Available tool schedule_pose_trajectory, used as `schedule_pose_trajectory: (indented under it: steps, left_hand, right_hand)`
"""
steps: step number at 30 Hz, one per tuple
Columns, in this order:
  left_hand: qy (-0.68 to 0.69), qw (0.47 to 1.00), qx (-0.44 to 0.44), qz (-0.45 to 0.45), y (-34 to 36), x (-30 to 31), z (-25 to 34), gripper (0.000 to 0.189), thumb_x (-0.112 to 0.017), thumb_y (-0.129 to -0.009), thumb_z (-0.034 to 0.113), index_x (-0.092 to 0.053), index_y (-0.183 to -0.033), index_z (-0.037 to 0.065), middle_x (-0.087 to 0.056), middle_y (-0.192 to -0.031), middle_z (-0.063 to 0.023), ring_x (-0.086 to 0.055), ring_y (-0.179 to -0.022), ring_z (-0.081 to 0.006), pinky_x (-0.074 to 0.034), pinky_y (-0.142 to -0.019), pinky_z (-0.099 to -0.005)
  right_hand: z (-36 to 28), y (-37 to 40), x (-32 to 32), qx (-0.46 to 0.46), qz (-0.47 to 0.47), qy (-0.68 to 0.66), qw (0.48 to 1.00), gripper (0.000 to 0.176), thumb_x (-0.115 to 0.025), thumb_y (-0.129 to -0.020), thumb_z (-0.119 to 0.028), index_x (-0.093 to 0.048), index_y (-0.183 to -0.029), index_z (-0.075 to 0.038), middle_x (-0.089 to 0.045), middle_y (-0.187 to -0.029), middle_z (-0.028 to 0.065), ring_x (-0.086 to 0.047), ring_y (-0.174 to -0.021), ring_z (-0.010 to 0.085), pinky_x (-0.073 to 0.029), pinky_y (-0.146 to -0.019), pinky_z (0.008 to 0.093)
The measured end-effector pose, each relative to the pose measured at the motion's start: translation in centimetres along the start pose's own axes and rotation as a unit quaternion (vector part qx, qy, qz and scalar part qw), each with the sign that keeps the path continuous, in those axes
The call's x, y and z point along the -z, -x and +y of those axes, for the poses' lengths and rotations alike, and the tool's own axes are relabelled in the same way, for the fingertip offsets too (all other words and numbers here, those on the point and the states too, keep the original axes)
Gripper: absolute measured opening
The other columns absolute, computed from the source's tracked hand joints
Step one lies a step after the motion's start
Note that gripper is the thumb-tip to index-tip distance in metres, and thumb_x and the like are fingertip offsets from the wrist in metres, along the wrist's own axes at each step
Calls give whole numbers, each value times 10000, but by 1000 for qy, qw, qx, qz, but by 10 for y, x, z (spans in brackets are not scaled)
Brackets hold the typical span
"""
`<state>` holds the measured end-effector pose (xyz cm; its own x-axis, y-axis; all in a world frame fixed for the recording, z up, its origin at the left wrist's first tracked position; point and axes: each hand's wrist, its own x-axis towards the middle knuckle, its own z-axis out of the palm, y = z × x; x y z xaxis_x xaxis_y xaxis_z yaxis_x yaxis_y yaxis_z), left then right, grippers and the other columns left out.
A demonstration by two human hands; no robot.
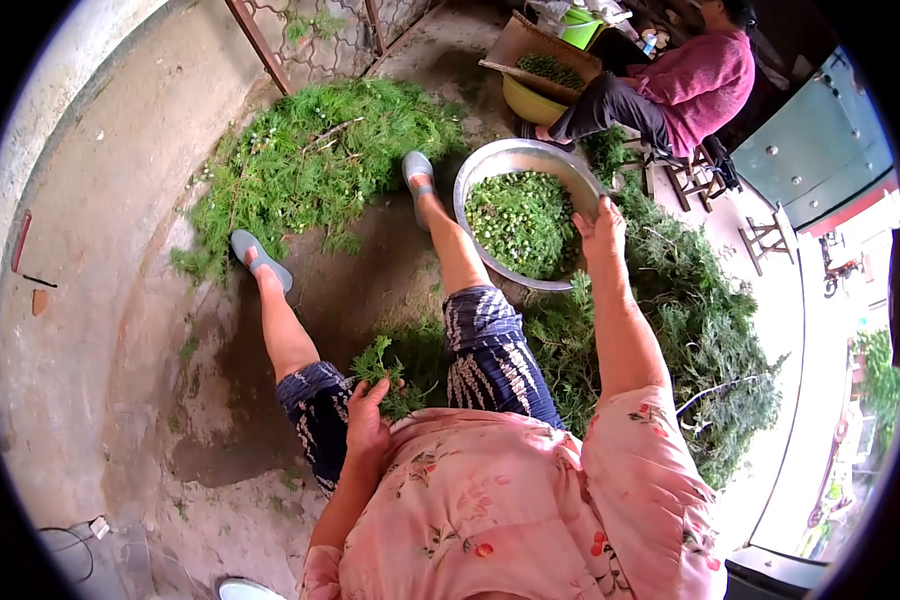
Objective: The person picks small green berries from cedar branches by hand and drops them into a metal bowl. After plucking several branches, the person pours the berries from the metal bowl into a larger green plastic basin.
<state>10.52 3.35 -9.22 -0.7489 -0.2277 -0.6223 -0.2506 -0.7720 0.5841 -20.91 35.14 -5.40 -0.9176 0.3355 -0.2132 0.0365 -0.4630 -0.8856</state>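
My left hand [368, 422] is closed around a feathery green sprig [374, 368], held low in front of my lap with its leaves poking out above the fingers. My right hand [602, 238] reaches forward to the right rim of a wide metal basin [492, 158]. Its thumb and fingers are spread apart over the edge, and nothing shows between them. Small pale-green round cones or berries mixed with leafy bits [520, 222] fill much of the basin. More cut evergreen branches [695, 320] lie heaped beside my right arm.
Another green heap [320, 160] spreads on the floor beyond my feet. A seated person [695, 75] is at upper right, beside a woven tray [545, 50] over a yellow basin [532, 103]. A wooden stool [767, 240] stands at right, and a wall curves along the left.
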Motion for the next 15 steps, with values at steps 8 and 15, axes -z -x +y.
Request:
schedule_pose_trajectory:
  steps: [8, 15]
  left_hand:
    - [13, 999, -51, 12, 3, -11, 13, 93, -546, -827, 43, -561, -919, 36, -604, -832, -59, -580, -719, -170, -498, -637, -299]
    - [7, 1000, -27, 4, 7, -7, 5, 93, -541, -828, 33, -560, -919, 33, -599, -827, -63, -583, -706, -177, -503, -631, -311]
  right_hand:
    - [53, 123, -49, -149, -53, 114, 981, 174, -514, -868, -180, -541, -798, -23, -490, -560, 35, -409, -406, 121, -323, -365, 270]
    - [82, 118, -32, -294, 39, -43, 954, 132, -462, -867, -93, -480, -927, 22, -516, -675, 96, -521, -536, 208, -454, -433, 320]
